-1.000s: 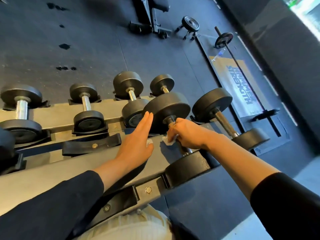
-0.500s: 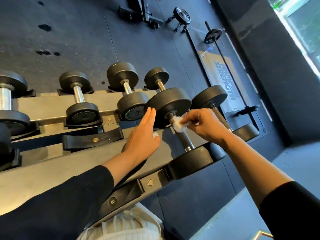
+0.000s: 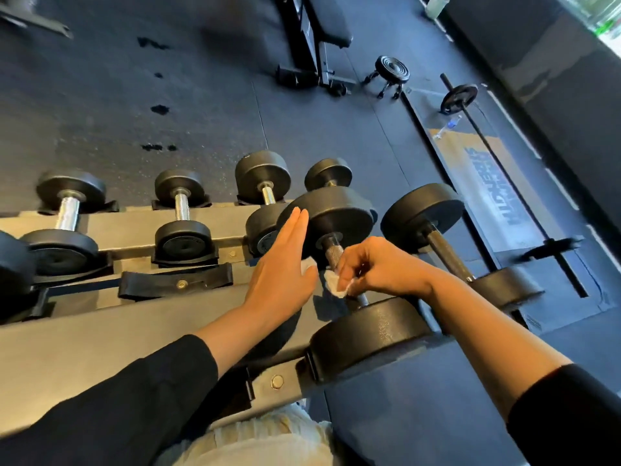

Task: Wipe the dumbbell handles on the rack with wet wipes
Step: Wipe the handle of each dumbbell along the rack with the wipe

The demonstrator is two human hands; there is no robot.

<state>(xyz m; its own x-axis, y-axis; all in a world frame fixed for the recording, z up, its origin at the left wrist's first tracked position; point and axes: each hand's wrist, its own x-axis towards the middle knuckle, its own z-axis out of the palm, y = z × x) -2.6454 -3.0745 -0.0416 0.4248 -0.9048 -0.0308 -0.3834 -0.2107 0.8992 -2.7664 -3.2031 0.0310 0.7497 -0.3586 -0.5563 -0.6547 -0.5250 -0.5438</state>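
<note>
A large black dumbbell (image 3: 336, 213) lies on the grey metal rack (image 3: 67, 334), its knurled steel handle (image 3: 332, 252) running toward me. My right hand (image 3: 379, 269) grips a crumpled white wet wipe (image 3: 332, 282) wrapped against the lower part of that handle. My left hand (image 3: 282, 267) is held flat with straight fingers, its fingertips against the left edge of the dumbbell's far head. A bit of white shows under its thumb. The near head (image 3: 369, 334) sits in the rack's front cradle.
Several smaller dumbbells (image 3: 181, 210) sit on the rack's lower tier to the left. Another big dumbbell (image 3: 437, 237) lies just right of my right hand. Beyond are a bench (image 3: 316, 38), a barbell (image 3: 487, 146) on a floor platform and a small plate stand (image 3: 391, 70).
My right hand slid with the wipe down the handle toward me, from near the far head to the lower part. My left hand stayed against the far head. The view shifted.
</note>
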